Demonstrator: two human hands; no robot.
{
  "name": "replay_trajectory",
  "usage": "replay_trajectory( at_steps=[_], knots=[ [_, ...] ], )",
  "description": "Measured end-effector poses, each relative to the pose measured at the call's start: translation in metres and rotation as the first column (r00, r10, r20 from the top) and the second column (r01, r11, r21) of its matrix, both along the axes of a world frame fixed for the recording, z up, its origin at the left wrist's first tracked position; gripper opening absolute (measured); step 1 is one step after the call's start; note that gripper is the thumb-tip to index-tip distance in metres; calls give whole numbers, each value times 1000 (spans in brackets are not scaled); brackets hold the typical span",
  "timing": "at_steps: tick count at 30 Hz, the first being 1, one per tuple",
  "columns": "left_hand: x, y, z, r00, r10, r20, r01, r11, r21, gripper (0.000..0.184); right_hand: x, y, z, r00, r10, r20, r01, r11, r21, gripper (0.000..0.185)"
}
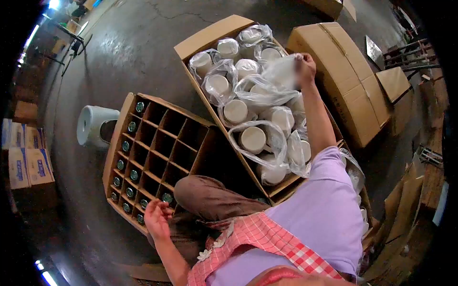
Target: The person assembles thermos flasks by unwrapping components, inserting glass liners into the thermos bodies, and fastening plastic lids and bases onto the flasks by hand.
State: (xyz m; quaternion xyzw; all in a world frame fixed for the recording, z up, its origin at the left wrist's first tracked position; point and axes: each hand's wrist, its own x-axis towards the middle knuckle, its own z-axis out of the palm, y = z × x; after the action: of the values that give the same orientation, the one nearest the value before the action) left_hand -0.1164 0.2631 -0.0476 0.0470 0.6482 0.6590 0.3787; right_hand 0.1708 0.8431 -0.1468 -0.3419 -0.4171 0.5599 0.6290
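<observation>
My right hand [306, 70] is raised over the far right side of an open carton [193, 90], its fingers closed on a thin clear plastic bag [281, 72], blurred by motion. In that carton stand several white cylindrical items [253, 139], many wrapped in clear plastic. My left hand [158, 220] hovers at the near edge of a divided cardboard box [116, 157], fingers loosely bent and apart, with nothing visible in them. Close to it is a glass item with a shiny round top [167, 197]. Similar round tops [130, 192] fill several left and near compartments; the other cells show dark insides.
A closed carton [343, 78] lies beyond the open one on the right. A pale plastic stool [90, 125] stands left of the divided box. Stacked printed boxes [29, 167] are at far left. Loose cardboard [403, 214] leans at the right. My knee [200, 190] is between the boxes.
</observation>
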Motion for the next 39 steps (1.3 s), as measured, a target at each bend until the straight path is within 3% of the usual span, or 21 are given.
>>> replay_trajectory(
  at_steps=[2, 4, 7, 10, 12, 14, 15, 21, 22, 24, 25, 26, 28, 29, 31, 32, 34, 35, 36, 37, 39],
  knots=[
    [-4, 25, 5, 998, -61, 18, 61, 998, 26, 22, -17, -52, 78, 941, 284, -187, -291, 956, -15, 6],
    [-1, 57, 5, 987, -158, 39, 152, 979, 133, 23, -49, -103, 127, 883, 399, -247, -413, 911, -5, 10],
    [16, 103, -1, 946, -264, 187, 219, 948, 230, 34, -85, -189, 180, 415, 842, -343, -841, 499, 208, 18],
    [23, 120, -11, 715, -467, 520, 175, 840, 514, 47, -111, -285, 220, -87, 893, -441, -959, 44, 280, 28],
    [25, 112, -10, 597, -557, 577, 148, 784, 604, 49, -121, -345, 234, -448, 773, -449, -886, -317, 338, 30],
    [26, 92, -4, 626, -590, 509, 184, 746, 640, 50, -131, -391, 229, -774, 472, -421, -616, -716, 329, 24],
    [26, 77, -2, 653, -592, 471, 201, 736, 646, 51, -134, -415, 226, -843, 349, -408, -493, -806, 328, 17],
    [26, -5, 5, 797, -530, 291, 242, 721, 649, 58, -152, -498, 217, -948, 278, -157, -308, -926, 220, 8],
    [25, -15, 7, 816, -516, 261, 253, 725, 641, 59, -153, -513, 213, -975, 159, -156, -188, -964, 188, 9],
    [20, -34, 8, 859, -464, 217, 261, 762, 593, 61, -154, -552, 191, -986, -75, -151, 56, -990, 130, 9],
    [16, -44, 9, 882, -406, 239, 228, 813, 536, 58, -155, -568, 180, -928, -260, -266, 231, -963, 136, 11],
    [11, -51, 9, 900, -348, 261, 193, 858, 477, 54, -160, -576, 172, -929, -284, -239, 262, -957, 122, 12],
    [9, -59, 19, 977, -211, 11, 211, 978, 3, 36, -169, -589, 171, -927, -319, -197, 303, -947, 107, 14],
    [8, -67, 5, 996, -86, -29, 86, 996, 16, 20, -168, -592, 173, -960, -199, -199, 169, -973, 158, 9],
    [8, -91, -31, 918, 4, -397, -6, 1000, -4, 17, -173, -570, 211, -957, 171, 234, -125, -972, 199, 8],
    [11, -101, -52, 925, 102, -367, -88, 995, 55, 16, -176, -551, 224, -836, 355, 419, -259, -927, 270, 8],
    [17, -121, -94, 907, 294, -302, -251, 952, 174, 16, -181, -497, 222, -387, 665, 639, -600, -708, 372, 37],
    [22, -126, -96, 904, 317, -287, -281, 946, 159, 16, -180, -472, 221, -21, 768, 640, -812, -387, 437, 44],
    [26, -129, -96, 898, 342, -276, -312, 939, 145, 16, -179, -446, 220, 285, 716, 637, -906, -17, 423, 52],
    [28, -129, -95, 890, 368, -268, -343, 929, 137, 17, -190, -445, 210, 398, 631, 666, -897, 114, 428, 50],
    [29, -126, -88, 874, 413, -256, -395, 911, 119, 18, -201, -446, 168, 361, 624, 693, -932, 211, 295, 42]
  ],
)
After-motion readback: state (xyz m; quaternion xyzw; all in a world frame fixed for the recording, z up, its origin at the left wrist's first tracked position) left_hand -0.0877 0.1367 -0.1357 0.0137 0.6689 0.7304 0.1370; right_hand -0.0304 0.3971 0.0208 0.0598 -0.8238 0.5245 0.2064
